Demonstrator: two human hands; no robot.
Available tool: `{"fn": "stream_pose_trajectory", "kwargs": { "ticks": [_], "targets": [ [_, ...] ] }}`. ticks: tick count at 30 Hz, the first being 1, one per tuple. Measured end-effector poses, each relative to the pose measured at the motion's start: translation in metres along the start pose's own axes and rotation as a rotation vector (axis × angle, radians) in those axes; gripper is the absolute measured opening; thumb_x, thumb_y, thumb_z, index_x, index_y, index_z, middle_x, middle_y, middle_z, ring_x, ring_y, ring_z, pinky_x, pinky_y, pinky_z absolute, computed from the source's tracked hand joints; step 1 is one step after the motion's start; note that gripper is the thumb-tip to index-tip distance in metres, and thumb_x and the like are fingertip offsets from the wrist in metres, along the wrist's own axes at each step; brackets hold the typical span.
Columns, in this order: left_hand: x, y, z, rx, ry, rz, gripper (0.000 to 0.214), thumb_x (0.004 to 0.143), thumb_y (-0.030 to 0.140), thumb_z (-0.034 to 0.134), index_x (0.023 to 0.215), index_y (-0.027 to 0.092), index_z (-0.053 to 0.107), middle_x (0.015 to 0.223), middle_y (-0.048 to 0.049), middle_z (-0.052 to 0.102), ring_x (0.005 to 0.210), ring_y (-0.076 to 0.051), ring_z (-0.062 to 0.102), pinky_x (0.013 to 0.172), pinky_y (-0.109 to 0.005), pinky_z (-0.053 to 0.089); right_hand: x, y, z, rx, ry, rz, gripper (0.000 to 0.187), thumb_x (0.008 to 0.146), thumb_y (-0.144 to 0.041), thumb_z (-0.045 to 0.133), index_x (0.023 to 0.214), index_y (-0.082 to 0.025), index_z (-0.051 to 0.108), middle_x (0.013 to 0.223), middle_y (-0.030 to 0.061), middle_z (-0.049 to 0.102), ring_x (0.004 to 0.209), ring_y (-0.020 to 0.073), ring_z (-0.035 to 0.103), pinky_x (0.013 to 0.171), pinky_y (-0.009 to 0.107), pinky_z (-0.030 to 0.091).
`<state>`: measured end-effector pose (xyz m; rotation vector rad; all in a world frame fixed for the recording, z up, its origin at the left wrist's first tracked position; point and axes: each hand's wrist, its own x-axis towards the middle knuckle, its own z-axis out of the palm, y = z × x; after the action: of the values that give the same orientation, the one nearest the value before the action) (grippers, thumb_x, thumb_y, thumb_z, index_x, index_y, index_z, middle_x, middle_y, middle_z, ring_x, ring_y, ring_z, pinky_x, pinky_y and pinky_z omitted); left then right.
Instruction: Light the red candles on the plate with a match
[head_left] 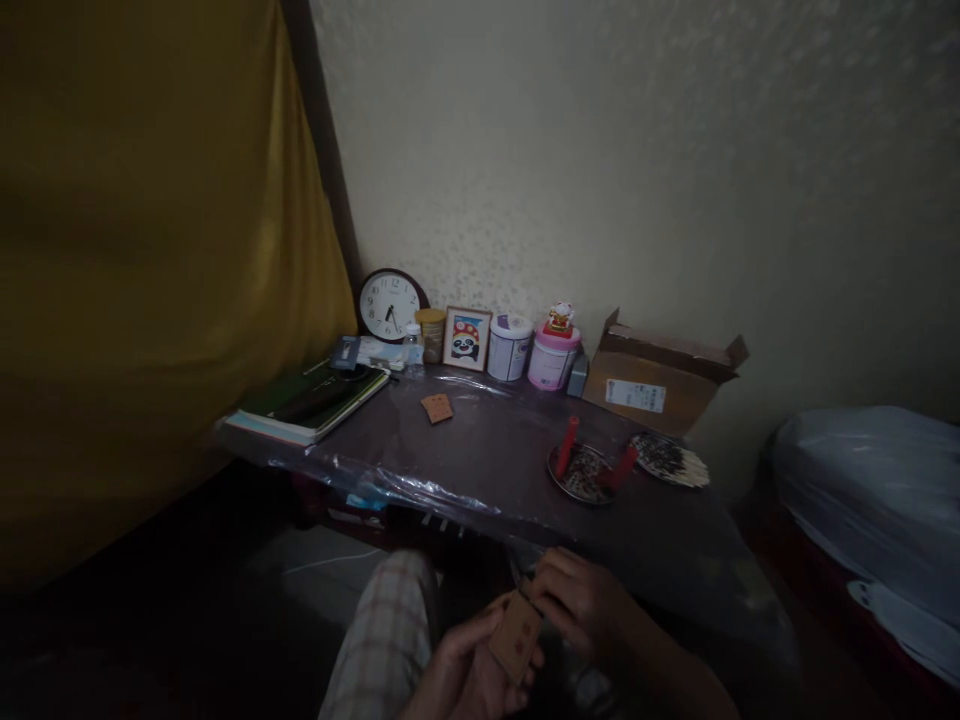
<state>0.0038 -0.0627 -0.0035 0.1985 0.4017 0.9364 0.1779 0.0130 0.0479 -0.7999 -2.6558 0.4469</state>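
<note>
My left hand (469, 670) grips a small brown card (516, 636) low in the view, in front of the table's near edge. My right hand (581, 600) pinches the card's upper end with closed fingers. A second brown card (437, 407) lies flat on the dark table (487, 455), which is covered with clear plastic film. Farther right on the table sits a round metal tray (581, 473) with two red candles (568, 446) leaning in it, out of reach of both hands.
A wall clock (388, 305), framed panda picture (466, 339), jars (509, 346) and an open cardboard box (660, 375) line the wall. Books (307, 403) are stacked at the table's left end. A yellow curtain (150, 270) hangs left. A plastic-covered bundle (870, 490) lies right.
</note>
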Motion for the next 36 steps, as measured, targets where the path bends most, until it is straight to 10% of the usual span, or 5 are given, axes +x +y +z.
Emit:
{"fn": "stream_pose_trajectory", "kwargs": {
  "ticks": [16,36],
  "targets": [
    [0.002,-0.007,-0.006,-0.025,-0.039,0.062,0.032,0.087,0.028,0.047,0.109,0.013,0.064,0.081,-0.0095,0.072,0.069,-0.015,0.066,0.061,-0.024,0.044,0.001,0.003,-0.004,-0.144,-0.086,-0.041,0.026,0.095,-0.016,0.035,0.082,-0.018,0.058,0.081,0.0056,0.062,0.075,0.0171,0.055,0.067,0.027,0.044],
    [0.005,-0.002,-0.002,-0.047,-0.031,0.067,0.046,0.087,0.025,0.048,0.132,0.014,0.049,0.08,-0.0112,0.073,0.068,-0.016,0.067,0.061,-0.025,0.046,-0.008,0.005,0.024,0.761,0.226,0.574,0.019,0.075,-0.034,0.063,0.088,-0.02,0.063,0.085,0.0051,0.07,0.08,0.0209,0.066,0.071,0.031,0.051]
  ]
}}
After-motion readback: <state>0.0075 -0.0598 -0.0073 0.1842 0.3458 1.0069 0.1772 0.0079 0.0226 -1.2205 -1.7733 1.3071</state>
